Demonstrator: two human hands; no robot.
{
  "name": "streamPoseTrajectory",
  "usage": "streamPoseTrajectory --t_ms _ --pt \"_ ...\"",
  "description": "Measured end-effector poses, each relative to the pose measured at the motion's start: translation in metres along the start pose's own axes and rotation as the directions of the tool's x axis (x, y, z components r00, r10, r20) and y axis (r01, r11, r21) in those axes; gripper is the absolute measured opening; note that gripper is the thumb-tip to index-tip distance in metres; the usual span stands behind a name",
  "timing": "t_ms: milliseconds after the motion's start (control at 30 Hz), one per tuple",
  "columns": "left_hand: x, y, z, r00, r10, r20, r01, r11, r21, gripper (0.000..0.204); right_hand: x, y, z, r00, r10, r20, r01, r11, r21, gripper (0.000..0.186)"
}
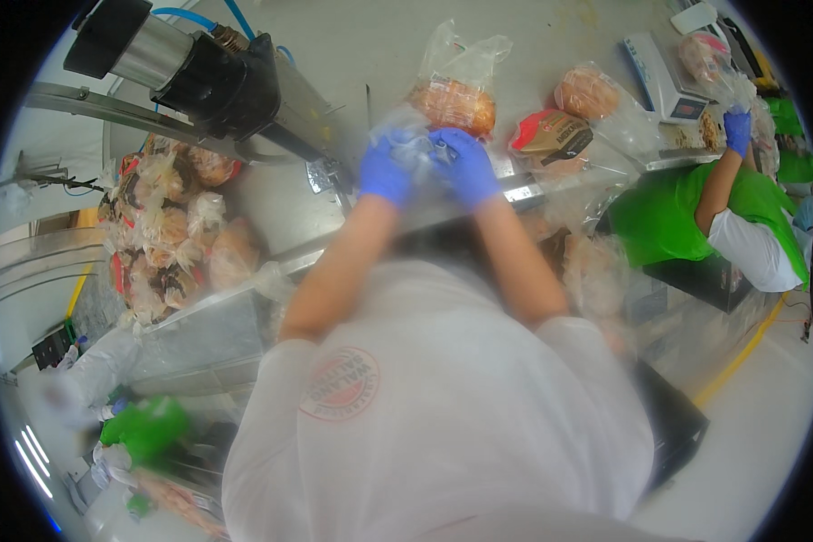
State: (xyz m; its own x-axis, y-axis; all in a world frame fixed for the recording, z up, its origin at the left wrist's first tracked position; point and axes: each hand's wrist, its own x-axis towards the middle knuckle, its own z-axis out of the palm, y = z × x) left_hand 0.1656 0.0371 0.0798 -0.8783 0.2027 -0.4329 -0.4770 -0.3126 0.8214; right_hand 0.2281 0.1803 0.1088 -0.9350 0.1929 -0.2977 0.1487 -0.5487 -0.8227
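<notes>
Both my hands wear blue gloves and meet at the near edge of the metal table. My left hand [388, 170] is closed on crumpled clear plastic [413, 149], which looks like the gathered part of a bag; motion smears it. Beside it, my right hand [465, 168] is also closed on the plastic, its fingertips bent inward. Just beyond my hands lies a rounded orange-brown food piece in a clear bag [453, 107], its loose top pointing away from me. What is inside the plastic I hold cannot be made out.
At the left stands a black and silver machine [217, 86] with blue hoses. Several bagged food pieces [167, 230] are heaped below it. To the right are a red-and-gold labelled bag [553, 140], another bagged piece [587, 93], a scale [667, 77] and a green-aproned co-worker [696, 217].
</notes>
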Motion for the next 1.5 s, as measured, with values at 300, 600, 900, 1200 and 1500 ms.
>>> streamPoseTrajectory --t_ms 300,600,900,1200,1500 --pt "-0.024 0.035 0.027 0.979 -0.16 0.124 0.2 0.852 -0.484 0.026 -0.006 -0.014 0.011 0.999 0.027 -0.021 -0.029 0.989 -0.143 0.026" --pt "-0.045 0.07 0.028 0.949 0.268 0.167 -0.271 0.963 -0.007 0.032 0.008 -0.024 -0.014 0.951 0.308 0.026 -0.229 0.644 0.73 0.015" --pt "-0.065 0.104 0.021 0.91 0.377 0.171 -0.401 0.905 0.14 0.03 0.014 -0.034 0.019 0.982 0.107 -0.158 -0.032 0.91 0.414 0.016" --pt "-0.045 0.07 0.01 0.924 0.26 0.281 -0.149 0.921 -0.361 0.026 -0.039 -0.066 0.093 0.901 -0.428 -0.067 0.318 0.759 -0.568 0.015" --pt "-0.061 0.084 0.016 0.94 0.301 0.163 -0.306 0.952 0.004 0.027 -0.032 -0.063 0.077 0.989 -0.083 -0.125 0.065 0.987 -0.145 0.008"
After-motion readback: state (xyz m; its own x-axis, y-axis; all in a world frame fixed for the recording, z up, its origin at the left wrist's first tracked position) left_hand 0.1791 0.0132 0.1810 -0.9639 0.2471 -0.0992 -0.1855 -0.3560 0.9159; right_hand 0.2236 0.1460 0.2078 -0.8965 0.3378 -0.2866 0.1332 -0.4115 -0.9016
